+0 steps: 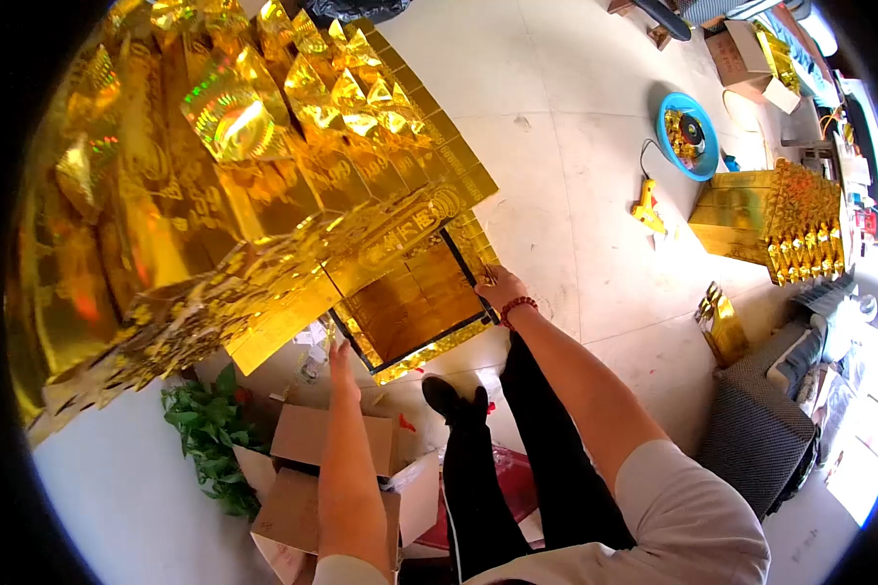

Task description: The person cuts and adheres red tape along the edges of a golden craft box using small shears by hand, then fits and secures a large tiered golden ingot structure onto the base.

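A large gold foil paper structure (361,219), with rows of folded points on top, leans in from the upper left, close to me. Below its overhang is a gold box-shaped base (415,302) with an open front edged in black strips. My right hand (502,291), with a red bead bracelet at the wrist, is closed on the right edge of this base. Along the left edge stands my left hand (342,370), seen side-on with fingertips pointing up at the frame. Most of its fingers are hidden, so its grip does not show.
Open cardboard boxes (332,487) and a leafy plant (210,439) are at lower left. To the right, a yellow glue gun (647,208) lies on the tiled floor near a blue basin (710,122). Another gold structure (732,224) and a dark sofa (756,429) are farther right.
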### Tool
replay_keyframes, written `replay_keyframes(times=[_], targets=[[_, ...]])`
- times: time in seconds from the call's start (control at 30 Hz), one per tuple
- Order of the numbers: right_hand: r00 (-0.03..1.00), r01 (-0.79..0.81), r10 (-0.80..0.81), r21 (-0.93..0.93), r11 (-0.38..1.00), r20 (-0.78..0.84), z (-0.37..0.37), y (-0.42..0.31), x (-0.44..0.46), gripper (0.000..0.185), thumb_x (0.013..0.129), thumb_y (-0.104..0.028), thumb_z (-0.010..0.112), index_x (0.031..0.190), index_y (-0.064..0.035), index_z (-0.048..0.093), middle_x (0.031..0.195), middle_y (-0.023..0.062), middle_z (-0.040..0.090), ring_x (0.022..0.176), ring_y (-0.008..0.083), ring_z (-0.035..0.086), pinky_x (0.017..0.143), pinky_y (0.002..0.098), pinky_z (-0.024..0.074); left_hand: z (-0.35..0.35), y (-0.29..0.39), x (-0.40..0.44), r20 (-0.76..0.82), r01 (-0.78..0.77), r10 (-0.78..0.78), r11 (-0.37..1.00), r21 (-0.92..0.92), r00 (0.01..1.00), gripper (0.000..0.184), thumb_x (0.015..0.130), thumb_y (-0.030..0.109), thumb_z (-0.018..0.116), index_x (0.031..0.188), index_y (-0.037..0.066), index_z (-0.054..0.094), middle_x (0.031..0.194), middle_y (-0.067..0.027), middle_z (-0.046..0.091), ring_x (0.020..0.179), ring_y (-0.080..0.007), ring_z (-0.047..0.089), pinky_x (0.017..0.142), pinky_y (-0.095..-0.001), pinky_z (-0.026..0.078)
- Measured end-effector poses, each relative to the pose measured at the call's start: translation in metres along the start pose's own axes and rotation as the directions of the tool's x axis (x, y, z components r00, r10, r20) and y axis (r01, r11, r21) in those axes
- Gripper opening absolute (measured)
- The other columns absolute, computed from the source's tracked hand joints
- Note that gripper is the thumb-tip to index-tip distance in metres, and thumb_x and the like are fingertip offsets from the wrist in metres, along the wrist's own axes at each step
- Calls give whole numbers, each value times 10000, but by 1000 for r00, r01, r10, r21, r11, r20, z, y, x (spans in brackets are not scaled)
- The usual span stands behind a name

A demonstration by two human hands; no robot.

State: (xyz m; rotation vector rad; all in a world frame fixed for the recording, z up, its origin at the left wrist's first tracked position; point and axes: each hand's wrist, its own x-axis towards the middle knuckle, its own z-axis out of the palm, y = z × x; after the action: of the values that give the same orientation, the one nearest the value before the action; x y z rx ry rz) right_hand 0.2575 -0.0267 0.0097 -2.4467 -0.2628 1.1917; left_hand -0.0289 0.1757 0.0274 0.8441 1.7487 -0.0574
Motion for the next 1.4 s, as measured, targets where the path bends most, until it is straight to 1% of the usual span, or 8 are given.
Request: replay_keyframes(times=[0.13, 0.23, 0.33, 0.53, 0.73, 1.0, 1.13, 1.4], targets=[[998, 2, -5, 51, 999, 56, -2, 4, -3, 599, 736, -358, 658, 1233, -56, 514, 1159, 199, 577, 1088, 315, 547, 909, 390, 450, 1, -4, 20, 195, 69, -71, 997, 20, 978, 757, 857, 537, 511, 1440, 164, 205, 1505, -74, 124, 1383, -256, 133, 1120, -393, 163], [999, 35, -37, 55, 998, 28, 1, 11, 0, 609, 728, -353, 666, 1230, -45, 513, 1142, 203, 584, 1057, 330, 559, 902, 385, 452, 6, -9, 19, 94, 42, -33, 995, -96, 995, 529, 885, 365, 520, 1360, 195, 363, 1343, -8, 410, 1254, -196, 354, 1034, -344, 243], [998, 46, -46, 12, 999, 32, -3, 8, -9, 558, 735, -344, 659, 1185, -35, 542, 1105, 209, 596, 1024, 339, 569, 878, 386, 461, 6, -4, 2, 194, 89, -71, 993, -82, 978, 666, 891, 391, 544, 1433, 163, 231, 1483, -102, 180, 1362, -270, 200, 1098, -356, 227], [993, -37, 30, 65, 997, 116, -6, 18, -20, 425, 766, -322, 630, 1055, -13, 589, 959, 213, 631, 901, 346, 605, 767, 420, 488, -2, -42, -1, 74, -74, 80, 993, -91, 994, 593, 868, 315, 527, 1377, 101, 311, 1304, -68, 417, 1180, -216, 405, 981, -340, 297], [997, -58, 52, 113, 992, 55, -37, 30, -63, 285, 776, -314, 632, 860, -42, 639, 702, 142, 632, 650, 243, 632, 605, 371, 500, -15, -70, -47, 167, -97, 114, 990, -105, 979, 638, 854, 273, 565, 1390, 84, 274, 1348, -87, 379, 1201, -221, 387, 977, -374, 303], [998, -1, 5, -68, 998, 58, -107, 71, -113, 394, 864, -427, 475, 942, -90, 663, 873, 123, 663, 800, 264, 614, 721, 397, 480, 11, -61, -165, 191, -48, 91, 974, -222, 977, 554, 861, 212, 554, 1345, 113, 303, 1260, -44, 439, 1140, -176, 411, 988, -338, 280], [965, -233, 232, -8, 972, 119, -178, 71, -164, 384, 856, -414, 476, 933, -82, 655, 877, 152, 655, 816, 300, 611, 733, 411, 480, 26, -44, -217, 287, -90, 99, 995, -45, 953, 635, 882, 232, 532, 1412, 122, 200, 1398, -82, 317, 1278, -209, 314, 1047, -418, 199], [910, -302, 367, 294, 907, -195, -263, 125, -257, 329, 797, -364, 574, 906, -61, 643, 689, 104, 638, 622, 219, 635, 621, 350, 517, 80, 15, -333, 463, -198, 123, 973, 118, 878, 647, 885, 177, 538, 1416, 80, 183, 1375, -122, 300, 1225, -274, 352, 1050, -401, 238]])
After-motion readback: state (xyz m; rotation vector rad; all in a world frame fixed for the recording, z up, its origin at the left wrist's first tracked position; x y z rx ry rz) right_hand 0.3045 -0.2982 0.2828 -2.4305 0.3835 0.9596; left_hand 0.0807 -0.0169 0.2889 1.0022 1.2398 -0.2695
